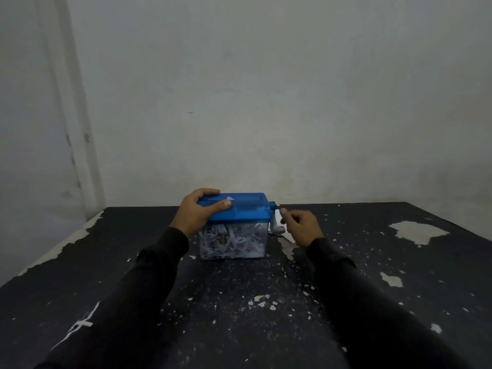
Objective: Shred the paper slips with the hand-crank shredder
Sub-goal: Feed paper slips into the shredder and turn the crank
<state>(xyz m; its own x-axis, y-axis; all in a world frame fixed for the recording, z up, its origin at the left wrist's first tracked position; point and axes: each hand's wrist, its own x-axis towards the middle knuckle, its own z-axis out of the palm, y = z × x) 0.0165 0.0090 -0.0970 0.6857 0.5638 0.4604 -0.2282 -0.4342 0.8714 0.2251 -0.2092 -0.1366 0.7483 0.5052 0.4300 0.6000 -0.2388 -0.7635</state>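
Left hand [198,210] grasps the shredder's [234,225] blue lid at its left end; right hand [302,225] pinches the crank handle [282,214] at the right.

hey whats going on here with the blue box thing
A person is working a small hand-crank shredder on a worn black table. The left hand grips the blue lid to steady it, while the right hand holds the crank handle on its side. The clear bin below is already packed with white paper shreds.
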